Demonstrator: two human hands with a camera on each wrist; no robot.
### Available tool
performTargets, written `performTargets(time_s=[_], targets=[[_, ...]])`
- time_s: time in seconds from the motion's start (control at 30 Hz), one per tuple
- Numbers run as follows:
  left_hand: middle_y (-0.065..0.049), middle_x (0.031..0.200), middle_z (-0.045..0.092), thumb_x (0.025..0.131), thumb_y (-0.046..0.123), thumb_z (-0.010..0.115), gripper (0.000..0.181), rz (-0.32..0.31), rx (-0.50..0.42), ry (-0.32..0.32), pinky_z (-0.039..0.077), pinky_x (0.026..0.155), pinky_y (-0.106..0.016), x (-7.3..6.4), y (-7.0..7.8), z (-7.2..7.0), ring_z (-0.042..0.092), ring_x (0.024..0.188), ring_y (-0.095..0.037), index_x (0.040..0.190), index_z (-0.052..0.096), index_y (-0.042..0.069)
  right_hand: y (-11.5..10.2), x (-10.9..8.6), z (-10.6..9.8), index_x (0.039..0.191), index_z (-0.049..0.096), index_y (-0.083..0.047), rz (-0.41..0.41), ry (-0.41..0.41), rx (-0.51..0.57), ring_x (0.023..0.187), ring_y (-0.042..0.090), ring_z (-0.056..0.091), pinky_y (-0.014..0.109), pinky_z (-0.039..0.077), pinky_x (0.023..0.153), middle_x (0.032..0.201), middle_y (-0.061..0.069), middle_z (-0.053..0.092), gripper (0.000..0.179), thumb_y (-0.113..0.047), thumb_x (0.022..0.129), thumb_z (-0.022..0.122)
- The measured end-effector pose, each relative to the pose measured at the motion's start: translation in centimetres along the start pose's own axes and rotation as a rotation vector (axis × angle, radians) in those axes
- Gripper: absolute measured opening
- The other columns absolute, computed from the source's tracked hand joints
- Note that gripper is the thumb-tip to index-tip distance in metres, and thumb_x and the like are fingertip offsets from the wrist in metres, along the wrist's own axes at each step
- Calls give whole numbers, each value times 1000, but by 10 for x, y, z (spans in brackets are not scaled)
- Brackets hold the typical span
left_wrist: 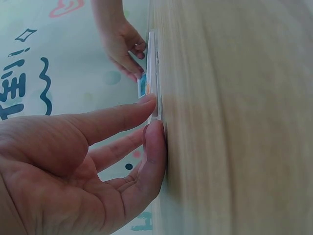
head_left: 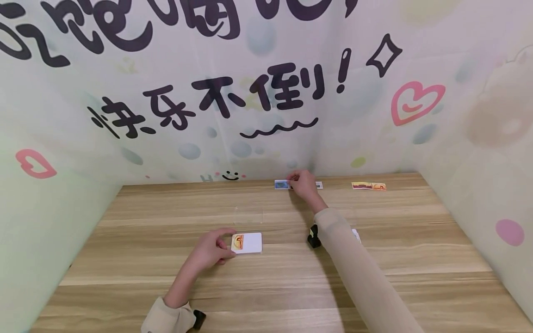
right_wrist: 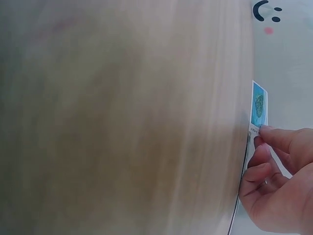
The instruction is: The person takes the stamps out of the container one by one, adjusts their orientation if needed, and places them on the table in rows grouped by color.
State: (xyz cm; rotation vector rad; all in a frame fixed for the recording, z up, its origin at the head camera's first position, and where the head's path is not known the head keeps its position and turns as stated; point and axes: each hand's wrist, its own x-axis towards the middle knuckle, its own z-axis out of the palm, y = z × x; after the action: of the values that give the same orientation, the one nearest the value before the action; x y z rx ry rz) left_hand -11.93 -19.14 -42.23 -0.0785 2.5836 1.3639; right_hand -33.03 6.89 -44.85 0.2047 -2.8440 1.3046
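Observation:
My left hand [head_left: 211,247] is at the left end of a flat white rectangular card [head_left: 251,243], which has a small orange picture [head_left: 238,242] on its left part. In the left wrist view, the thumb and a finger pinch the edge of this thin piece, seen side-on. At the back of the table, my right hand [head_left: 305,185] pinches a small picture card [right_wrist: 258,105], blue with a green turtle-like shape. Another small card [head_left: 319,185] shows just right of that hand, partly covered by it.
Two small yellow and orange picture cards [head_left: 362,185] lie side by side at the back right. A faint clear rectangular plate [head_left: 248,215] lies behind the white card. Part of a white object [head_left: 356,235] shows beside the right sleeve. A printed backdrop [head_left: 166,152] rises behind the wooden table [head_left: 166,203].

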Motion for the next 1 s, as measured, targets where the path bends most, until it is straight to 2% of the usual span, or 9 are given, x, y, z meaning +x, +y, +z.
performTargets(time_s=[0.7,1.0], targets=[[-7,72,57,86,-6,82,53,-7,0,-8,47,52,-26,0,0,0,53,54,-15,136,65,-3,2,1,2,106,79,0,19,-24,-43,97,29,65,42,53,88,106,17,75,13,-9,100,72],[-7,73,57,85,-6,82,53,-12,2,-8,48,52,-26,1,1,0,53,55,-15,136,66,-2,1,0,1,109,80,-1,40,-51,-41,104,31,65,44,53,94,113,16,76,15,-8,102,69]])
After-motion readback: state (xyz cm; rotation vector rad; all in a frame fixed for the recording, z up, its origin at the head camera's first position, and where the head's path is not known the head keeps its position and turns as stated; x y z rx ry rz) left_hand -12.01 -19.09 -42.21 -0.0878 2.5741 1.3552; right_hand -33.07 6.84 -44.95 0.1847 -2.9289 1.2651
